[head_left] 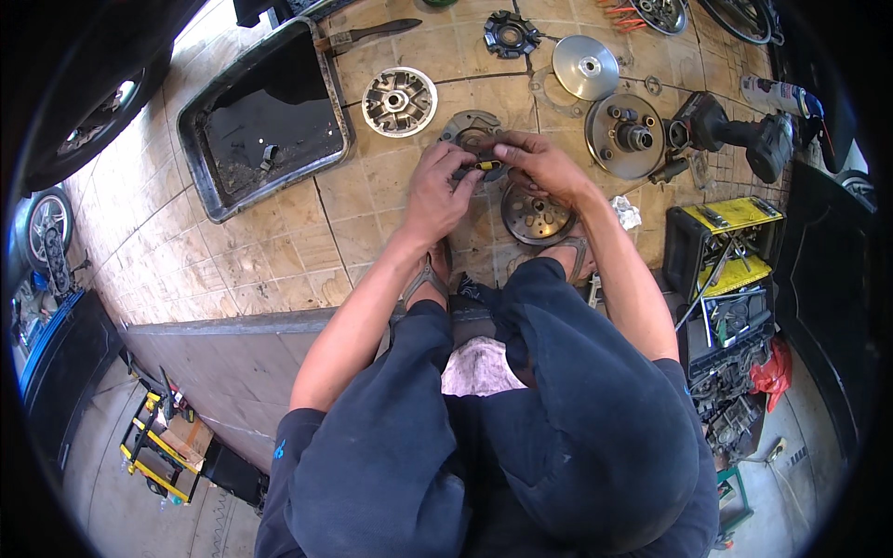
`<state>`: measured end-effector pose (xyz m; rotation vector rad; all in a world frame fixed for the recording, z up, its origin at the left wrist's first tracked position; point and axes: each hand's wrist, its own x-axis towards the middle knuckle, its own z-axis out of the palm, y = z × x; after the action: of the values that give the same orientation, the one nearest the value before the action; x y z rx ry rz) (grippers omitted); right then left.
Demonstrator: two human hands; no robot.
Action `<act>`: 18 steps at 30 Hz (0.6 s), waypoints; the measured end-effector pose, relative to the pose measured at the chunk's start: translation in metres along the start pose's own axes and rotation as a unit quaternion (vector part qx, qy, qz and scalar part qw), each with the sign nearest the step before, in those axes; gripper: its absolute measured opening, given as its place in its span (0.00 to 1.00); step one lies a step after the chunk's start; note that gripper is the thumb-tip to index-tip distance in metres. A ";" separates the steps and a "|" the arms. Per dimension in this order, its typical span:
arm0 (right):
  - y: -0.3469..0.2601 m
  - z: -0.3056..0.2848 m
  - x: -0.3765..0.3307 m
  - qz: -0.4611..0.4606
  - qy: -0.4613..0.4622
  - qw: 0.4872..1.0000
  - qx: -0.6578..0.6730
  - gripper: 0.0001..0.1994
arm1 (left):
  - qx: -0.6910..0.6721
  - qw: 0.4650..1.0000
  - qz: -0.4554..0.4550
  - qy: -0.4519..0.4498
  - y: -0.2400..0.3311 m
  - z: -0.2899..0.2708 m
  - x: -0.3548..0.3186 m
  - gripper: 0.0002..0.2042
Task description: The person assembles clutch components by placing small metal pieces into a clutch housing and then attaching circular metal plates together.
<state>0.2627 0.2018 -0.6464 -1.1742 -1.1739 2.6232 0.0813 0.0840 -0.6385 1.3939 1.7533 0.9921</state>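
My left hand (pixel 437 189) is closed, its thumb and fingers pinching a small dark piece with a yellow band (pixel 487 166). My right hand (pixel 551 171) is closed on the other end of the same piece, so both hands meet at it. Its exact kind is too small to make out. Just beyond the fingers lies a grey round metal part (pixel 470 123), partly hidden by the hands. Below my right hand, a round metal disc with holes (pixel 538 216) sits on the tiles between my feet, its upper edge partly covered.
A black oily tray (pixel 212 191) stands at left, a brush (pixel 377 33) beyond it. A finned pulley disc (pixel 399 101), smooth disc (pixel 585 67) and hub plate (pixel 625 137) lie ahead. At right are an impact wrench (pixel 721 126), spray can (pixel 781 95) and toolbox (pixel 726 219).
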 end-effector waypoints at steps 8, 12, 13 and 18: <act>0.012 0.022 0.027 -0.129 0.118 0.880 -0.442 0.14 | 0.100 0.994 -0.023 0.024 -0.022 -0.010 -0.004 0.19; 0.025 0.031 0.044 -0.183 0.208 0.791 -0.545 0.11 | 0.135 0.989 -0.058 -0.022 -0.025 -0.015 0.001 0.29; 0.026 0.034 0.047 -0.202 0.210 0.777 -0.558 0.10 | 0.136 0.989 -0.060 -0.021 -0.028 -0.015 0.001 0.29; 0.033 0.042 0.053 -0.220 0.230 0.733 -0.601 0.11 | 0.092 0.994 -0.046 -0.027 -0.037 -0.016 0.007 0.24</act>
<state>0.2059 0.1687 -0.6830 -1.2110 -2.6167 0.9120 0.0488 0.0839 -0.6633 1.4238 1.8889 0.7515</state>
